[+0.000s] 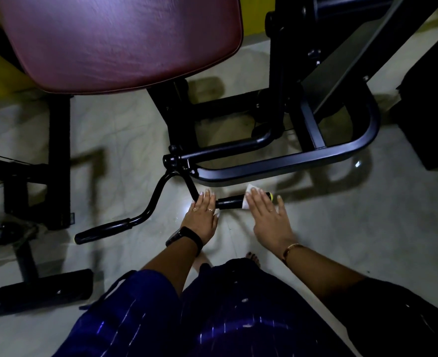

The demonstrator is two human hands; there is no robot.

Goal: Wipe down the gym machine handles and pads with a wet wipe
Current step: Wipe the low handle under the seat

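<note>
A crumpled white wet wipe (pixel 250 189) drapes over the black cylindrical foam grip (pixel 229 202) with a yellow cap, under the right hand's (pixel 267 218) flat, spread fingers. At its 9 o'clock, the left hand (pixel 201 215) rests on the glossy bent steel bar (pixel 190 188), fingers seemingly straight. A creased maroon vinyl pad (pixel 122 39) looms at 11 o'clock.

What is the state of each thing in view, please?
right hand: flat, pressing the wipe
wipe: draped over the right grip
left hand: fingers straight, resting on the bar
left grip: no hand on it
seat pad: no hand on it
</note>
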